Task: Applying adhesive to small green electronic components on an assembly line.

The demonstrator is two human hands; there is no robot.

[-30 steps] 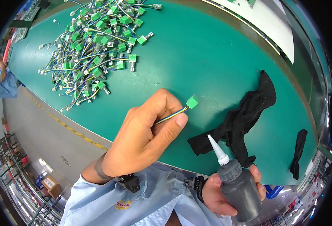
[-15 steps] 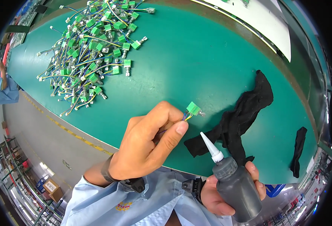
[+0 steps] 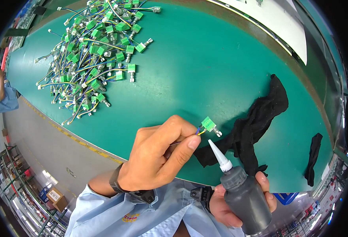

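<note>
Between thumb and forefinger, my left hand (image 3: 164, 152) pinches the wires of a small green potentiometer (image 3: 208, 123). Its metal shaft points right and down, and blue and yellow wires run back into my fingers. My right hand (image 3: 229, 209) is wrapped round a dark grey squeeze bottle (image 3: 248, 201) with a pale conical nozzle (image 3: 219, 154). The bottle leans up and left; its tip is just below the green part, with a small gap apparent. A crumpled black cloth (image 3: 247, 128) lies on the table behind the nozzle.
A heap of similar green potentiometers with wires (image 3: 99, 51) covers the far left of the green table (image 3: 181, 71). A narrow black strip of cloth (image 3: 313, 158) lies at the right. A white board (image 3: 276, 23) borders the far right. Another person (image 3: 1, 96) is at the far left.
My left hand has moved slightly right and nearer, and the potentiometer has tilted so its shaft points more downward. The bottle has shifted slightly left; its nozzle is now closer to the shaft.
</note>
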